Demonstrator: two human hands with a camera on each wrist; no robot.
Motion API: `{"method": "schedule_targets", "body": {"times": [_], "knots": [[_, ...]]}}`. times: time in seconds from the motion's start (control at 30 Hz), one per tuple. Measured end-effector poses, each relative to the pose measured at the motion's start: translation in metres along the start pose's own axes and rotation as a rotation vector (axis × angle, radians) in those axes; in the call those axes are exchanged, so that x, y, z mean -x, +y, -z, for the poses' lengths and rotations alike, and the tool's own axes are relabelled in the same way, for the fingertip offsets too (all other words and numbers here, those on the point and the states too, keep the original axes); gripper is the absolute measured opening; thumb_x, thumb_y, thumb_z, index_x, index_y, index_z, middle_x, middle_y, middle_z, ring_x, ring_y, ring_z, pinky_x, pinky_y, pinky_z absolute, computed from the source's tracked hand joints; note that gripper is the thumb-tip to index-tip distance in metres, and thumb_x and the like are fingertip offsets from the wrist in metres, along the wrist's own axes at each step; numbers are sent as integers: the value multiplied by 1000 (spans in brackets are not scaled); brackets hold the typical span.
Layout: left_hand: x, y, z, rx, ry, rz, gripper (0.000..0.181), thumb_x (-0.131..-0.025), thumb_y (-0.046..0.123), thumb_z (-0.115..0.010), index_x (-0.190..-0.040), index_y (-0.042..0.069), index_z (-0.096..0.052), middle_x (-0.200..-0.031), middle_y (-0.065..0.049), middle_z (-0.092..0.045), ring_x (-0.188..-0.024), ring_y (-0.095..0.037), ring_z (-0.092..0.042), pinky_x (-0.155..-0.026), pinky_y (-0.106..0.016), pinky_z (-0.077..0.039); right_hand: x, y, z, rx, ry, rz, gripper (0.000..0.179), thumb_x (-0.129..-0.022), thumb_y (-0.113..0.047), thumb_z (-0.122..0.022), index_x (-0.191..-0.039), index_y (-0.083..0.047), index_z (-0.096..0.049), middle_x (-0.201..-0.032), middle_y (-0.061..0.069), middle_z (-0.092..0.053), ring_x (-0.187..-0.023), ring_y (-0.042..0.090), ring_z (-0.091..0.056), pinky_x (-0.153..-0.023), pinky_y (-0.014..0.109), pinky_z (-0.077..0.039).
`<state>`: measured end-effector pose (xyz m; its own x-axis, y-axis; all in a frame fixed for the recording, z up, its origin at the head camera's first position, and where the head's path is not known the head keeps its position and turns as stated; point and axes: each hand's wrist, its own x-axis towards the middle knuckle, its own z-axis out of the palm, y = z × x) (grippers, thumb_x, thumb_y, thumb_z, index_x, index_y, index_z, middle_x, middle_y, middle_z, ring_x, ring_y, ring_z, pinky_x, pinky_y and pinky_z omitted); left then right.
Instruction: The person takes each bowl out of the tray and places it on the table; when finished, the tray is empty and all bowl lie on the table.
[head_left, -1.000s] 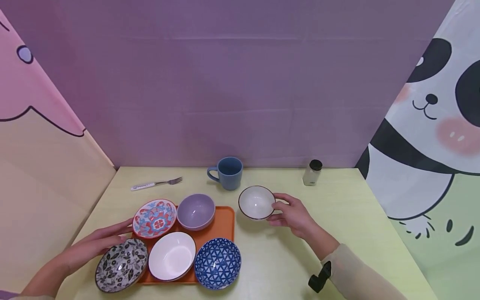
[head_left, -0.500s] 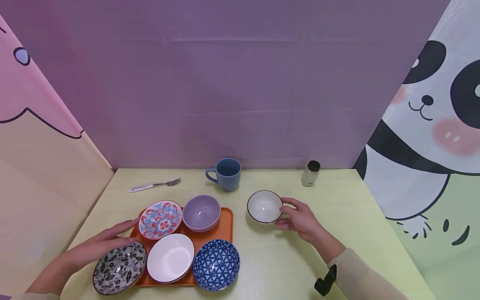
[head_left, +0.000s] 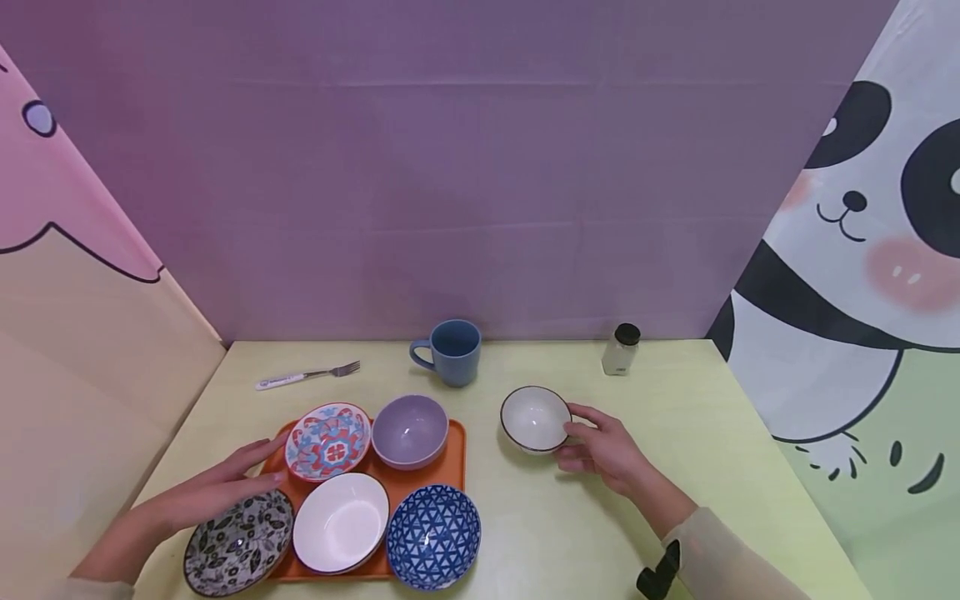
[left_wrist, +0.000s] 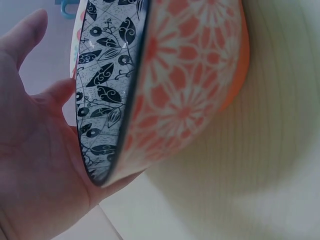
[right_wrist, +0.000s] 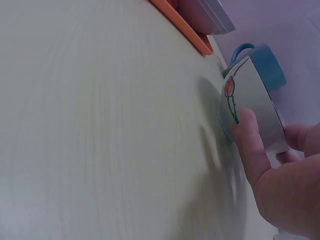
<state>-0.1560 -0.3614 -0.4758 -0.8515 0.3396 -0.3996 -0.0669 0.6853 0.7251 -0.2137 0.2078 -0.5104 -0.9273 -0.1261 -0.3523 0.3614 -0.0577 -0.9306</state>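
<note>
My left hand (head_left: 213, 493) reaches over the black-and-white floral bowl (head_left: 238, 543), its extended fingers at the left edge of a red-and-blue patterned bowl (head_left: 328, 442). In the left wrist view, the floral bowl (left_wrist: 107, 90) hides part of this hand (left_wrist: 45, 150). My right hand (head_left: 606, 450) pinches the right side of a small white bowl (head_left: 534, 417) with a dark rim. Seen from the right wrist, that white bowl (right_wrist: 252, 102) has a red and green drawing outside and sits upright, its base close to the table. A purple bowl (head_left: 410, 432) touches or nearly touches the patterned one.
An orange tray (head_left: 455, 454) lies under the bowls, including a plain white bowl (head_left: 341, 523) and a blue triangle-patterned bowl (head_left: 433, 537) at the front. Behind are a fork (head_left: 307, 375), a blue mug (head_left: 455, 354) and a black-lidded jar (head_left: 621, 350). A purple backdrop (head_left: 480, 167) closes the rear.
The left hand has pushed the red-and-blue bowl rightward, and the purple bowl has shifted right with it. The right hand has moved the small white bowl slightly right and nearer.
</note>
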Motion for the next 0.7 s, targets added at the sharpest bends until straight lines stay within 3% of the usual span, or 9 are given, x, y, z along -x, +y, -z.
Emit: {"method": "schedule_targets", "body": {"times": [0.17, 0.37, 0.53, 0.7], "knots": [[-4, 3, 1, -29, -12, -8, 80, -105, 42, -51, -165, 8, -12, -162, -37, -3, -143, -66, -7, -99, -85, -30, 4, -4, 4, 75, -38, 14, 58, -100, -14, -65, -153, -5, -44, -120, 22, -68, -93, 30, -75, -78, 46, -63], [-3, 6, 2, -34, -2, -46, 78, -106, 40, -51, -166, 9, -12, -161, -36, -8, -143, -66, -10, -98, -84, -30, 5, -21, 8, 348, -5, 134, 53, -95, -16, -72, -142, 2, -54, -118, 19, -65, -99, 31, -71, -71, 42, -63], [-1, -3, 9, 10, -13, -85, 75, -107, 35, -49, -167, 19, -6, -167, -32, -6, -147, -65, -8, -99, -83, -32, 3, -43, 6, 581, 41, 260, 52, -91, -22, -78, -136, -2, -61, -113, 15, -66, -99, 24, -67, -69, 34, -58], [0, -16, 16, 67, -10, -49, 78, -107, 35, -49, -167, 23, -1, -166, -33, -10, -146, -62, -21, -98, -77, -41, 7, -64, -9, 653, -4, 346, 49, -88, -22, -81, -132, -7, -65, -115, 19, -66, -98, 25, -67, -74, 32, -56]]}}
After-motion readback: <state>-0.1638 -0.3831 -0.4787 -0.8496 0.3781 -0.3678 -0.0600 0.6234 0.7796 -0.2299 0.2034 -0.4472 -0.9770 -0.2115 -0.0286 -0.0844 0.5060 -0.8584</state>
